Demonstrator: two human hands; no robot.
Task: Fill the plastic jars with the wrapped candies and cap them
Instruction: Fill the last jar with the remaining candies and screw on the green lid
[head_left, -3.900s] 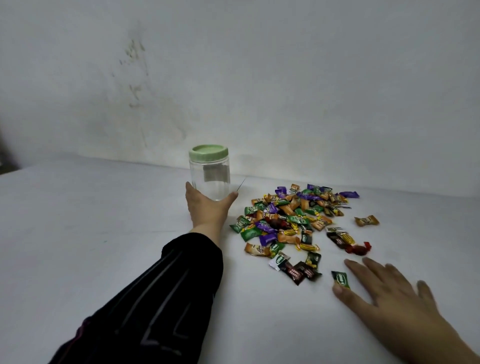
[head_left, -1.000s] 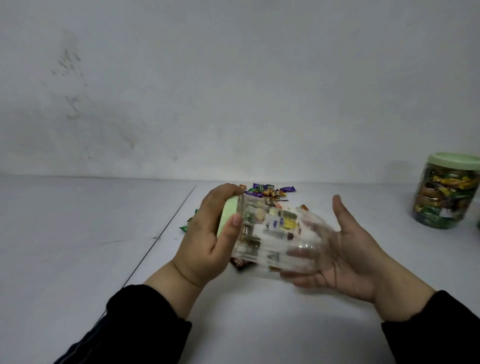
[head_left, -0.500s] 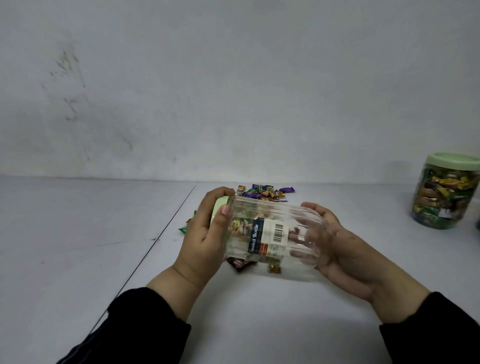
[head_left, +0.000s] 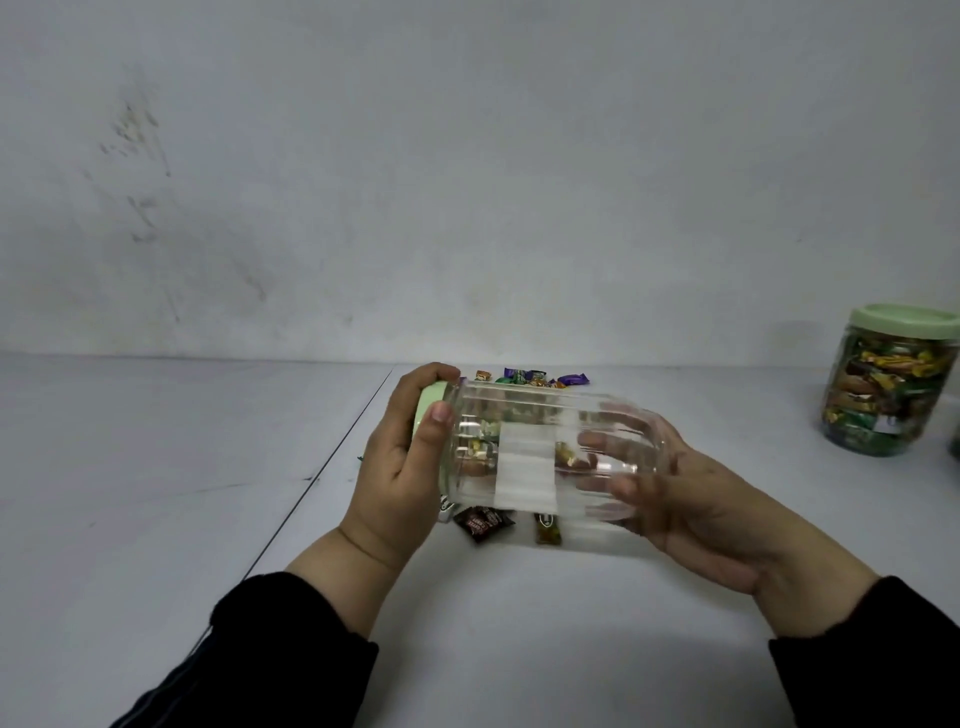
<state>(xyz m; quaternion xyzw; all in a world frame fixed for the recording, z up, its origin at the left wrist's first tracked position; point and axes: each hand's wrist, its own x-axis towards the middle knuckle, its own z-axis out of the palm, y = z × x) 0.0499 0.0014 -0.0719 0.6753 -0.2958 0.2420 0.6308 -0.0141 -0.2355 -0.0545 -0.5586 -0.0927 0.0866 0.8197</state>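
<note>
An empty clear plastic jar (head_left: 524, 457) is held on its side above the table, base to the right. My left hand (head_left: 400, 467) grips its pale green lid (head_left: 427, 402) at the left end. My right hand (head_left: 691, 504) grips the jar's base, fingers showing through the plastic. The white back of the jar's label faces me. Wrapped candies (head_left: 530, 376) lie on the table behind the jar; a dark one (head_left: 480, 521) and a green one (head_left: 546, 528) lie just below it. Much of the pile is hidden by the jar and my hands.
A second jar (head_left: 888, 384), full of candies and capped with a green lid, stands at the right edge near the wall. A thin seam (head_left: 317, 478) runs across the white table to the left of my left hand. The wall stands close behind.
The jar has rolled in my hands, so the printed label has turned away and its white back faces me. My hands stay in about the same place.
</note>
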